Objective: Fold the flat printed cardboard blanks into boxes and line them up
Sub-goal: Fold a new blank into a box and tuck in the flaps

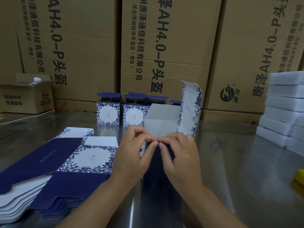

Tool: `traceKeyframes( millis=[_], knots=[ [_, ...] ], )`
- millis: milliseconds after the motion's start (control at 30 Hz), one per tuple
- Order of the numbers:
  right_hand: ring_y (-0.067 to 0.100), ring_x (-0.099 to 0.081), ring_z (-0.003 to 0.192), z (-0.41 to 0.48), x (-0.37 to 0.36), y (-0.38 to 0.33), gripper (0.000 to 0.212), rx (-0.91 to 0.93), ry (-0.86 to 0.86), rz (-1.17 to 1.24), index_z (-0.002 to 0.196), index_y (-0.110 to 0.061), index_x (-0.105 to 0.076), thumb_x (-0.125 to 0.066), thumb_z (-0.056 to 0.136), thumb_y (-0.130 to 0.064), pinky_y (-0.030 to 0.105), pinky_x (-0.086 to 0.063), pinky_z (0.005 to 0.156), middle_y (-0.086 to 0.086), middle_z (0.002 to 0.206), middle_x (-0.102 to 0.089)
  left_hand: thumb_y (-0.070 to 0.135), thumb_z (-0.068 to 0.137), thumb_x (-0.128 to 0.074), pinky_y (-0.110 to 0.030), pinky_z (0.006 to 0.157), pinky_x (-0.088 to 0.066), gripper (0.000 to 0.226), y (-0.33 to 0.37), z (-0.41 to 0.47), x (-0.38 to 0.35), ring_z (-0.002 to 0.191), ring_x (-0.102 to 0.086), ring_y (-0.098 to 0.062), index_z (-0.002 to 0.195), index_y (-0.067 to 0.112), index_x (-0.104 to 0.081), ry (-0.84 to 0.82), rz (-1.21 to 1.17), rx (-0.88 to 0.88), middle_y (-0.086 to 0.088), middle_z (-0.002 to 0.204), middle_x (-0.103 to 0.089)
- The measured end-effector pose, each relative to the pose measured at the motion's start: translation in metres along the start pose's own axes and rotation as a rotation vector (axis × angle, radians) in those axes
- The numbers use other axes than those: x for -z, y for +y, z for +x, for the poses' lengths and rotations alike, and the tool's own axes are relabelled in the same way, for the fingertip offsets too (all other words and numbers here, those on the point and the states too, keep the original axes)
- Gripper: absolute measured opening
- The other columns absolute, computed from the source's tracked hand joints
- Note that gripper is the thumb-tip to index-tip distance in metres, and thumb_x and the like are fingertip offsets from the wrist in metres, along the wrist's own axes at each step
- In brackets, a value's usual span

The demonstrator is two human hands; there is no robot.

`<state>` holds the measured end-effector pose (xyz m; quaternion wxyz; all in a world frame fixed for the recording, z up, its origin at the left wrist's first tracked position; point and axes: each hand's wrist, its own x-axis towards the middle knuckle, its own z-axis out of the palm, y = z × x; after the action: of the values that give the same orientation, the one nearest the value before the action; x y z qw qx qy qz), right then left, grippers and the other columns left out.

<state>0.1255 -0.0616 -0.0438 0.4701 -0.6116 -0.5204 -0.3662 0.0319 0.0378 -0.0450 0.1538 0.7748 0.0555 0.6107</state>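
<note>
A half-formed blue-and-white floral box (164,119) stands in the middle of the steel table, its white inside open toward me and a printed lid flap (191,104) sticking up on the right. My left hand (131,153) and my right hand (179,155) meet at its near top edge, fingertips pinching the dark blue front panel (158,170). A stack of flat printed blanks (54,170) lies at the left. Several folded boxes (107,111) stand in a row behind.
Large brown shipping cartons (164,46) wall off the back of the table. A small open carton (26,97) sits at the far left. White foam blocks (283,109) are stacked at the right, and a yellow object (298,178) lies at the right edge.
</note>
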Motion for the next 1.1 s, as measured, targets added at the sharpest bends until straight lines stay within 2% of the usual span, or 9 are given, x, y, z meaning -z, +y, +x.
traceKeyframes(
  millis=[67, 233, 500, 700, 867, 1000, 1100],
  knots=[
    [0.014, -0.048, 0.078, 0.001, 0.000, 0.001, 0.020, -0.010, -0.022, 0.007, 0.091, -0.020, -0.069, -0.050, 0.089, -0.024, 0.028, -0.037, 0.072, -0.009, 0.088, -0.060, 0.031, 0.086, -0.053, -0.013, 0.061, -0.042, 0.025, 0.000, -0.001, 0.000, 0.085, -0.050, -0.003, 0.085, 0.011, -0.068, 0.004, 0.029, -0.022, 0.005, 0.094, -0.049],
    [0.013, -0.048, 0.078, 0.001, 0.001, 0.000, 0.017, -0.025, -0.049, -0.024, 0.088, -0.020, -0.067, -0.050, 0.089, -0.022, 0.026, -0.034, 0.073, -0.011, 0.087, -0.059, 0.029, 0.087, -0.050, -0.025, 0.064, -0.045, 0.022, 0.001, -0.004, 0.000, 0.090, -0.053, -0.008, 0.088, 0.014, -0.065, -0.006, 0.065, -0.018, 0.005, 0.097, -0.051],
    [0.014, -0.049, 0.077, 0.001, 0.002, 0.000, 0.010, -0.021, -0.046, -0.057, 0.089, -0.019, -0.068, -0.058, 0.086, -0.017, 0.026, -0.035, 0.072, -0.009, 0.087, -0.060, 0.027, 0.087, -0.048, -0.023, 0.067, -0.044, 0.020, -0.003, -0.003, -0.001, 0.093, -0.051, -0.007, 0.085, 0.012, -0.062, -0.008, 0.095, -0.048, 0.011, 0.100, -0.045],
    [0.013, -0.049, 0.078, 0.002, 0.005, 0.005, 0.021, -0.018, -0.024, -0.114, 0.091, -0.022, -0.068, -0.048, 0.088, -0.025, 0.026, -0.035, 0.069, -0.011, 0.088, -0.061, 0.026, 0.087, -0.049, -0.022, 0.070, -0.044, 0.021, -0.005, -0.002, -0.001, 0.093, -0.050, -0.009, 0.084, 0.010, -0.062, -0.005, 0.122, -0.053, 0.006, 0.099, -0.049],
    [0.016, -0.050, 0.076, 0.004, 0.008, 0.011, 0.028, -0.025, -0.013, -0.177, 0.092, -0.021, -0.070, -0.042, 0.085, -0.017, 0.028, -0.034, 0.066, -0.009, 0.087, -0.063, 0.028, 0.087, -0.048, -0.021, 0.070, -0.044, 0.023, -0.007, -0.001, 0.002, 0.092, -0.050, -0.009, 0.083, 0.010, -0.062, -0.003, 0.134, -0.028, 0.004, 0.097, -0.050],
    [0.018, -0.052, 0.077, 0.004, 0.006, 0.013, 0.023, -0.051, -0.021, -0.128, 0.091, -0.019, -0.069, -0.051, 0.083, -0.007, 0.031, -0.040, 0.066, -0.008, 0.087, -0.064, 0.029, 0.087, -0.048, -0.020, 0.070, -0.044, 0.024, -0.007, -0.001, 0.002, 0.093, -0.050, -0.007, 0.084, 0.011, -0.063, -0.010, 0.129, -0.015, 0.006, 0.097, -0.050],
    [0.020, -0.053, 0.078, 0.005, 0.005, 0.013, 0.022, -0.066, -0.043, -0.097, 0.090, -0.017, -0.067, -0.050, 0.082, -0.005, 0.034, -0.042, 0.066, -0.005, 0.087, -0.063, 0.030, 0.087, -0.047, -0.020, 0.070, -0.044, 0.024, -0.007, -0.001, 0.002, 0.092, -0.050, -0.006, 0.084, 0.012, -0.063, -0.019, 0.127, -0.006, 0.006, 0.097, -0.050]
  ],
)
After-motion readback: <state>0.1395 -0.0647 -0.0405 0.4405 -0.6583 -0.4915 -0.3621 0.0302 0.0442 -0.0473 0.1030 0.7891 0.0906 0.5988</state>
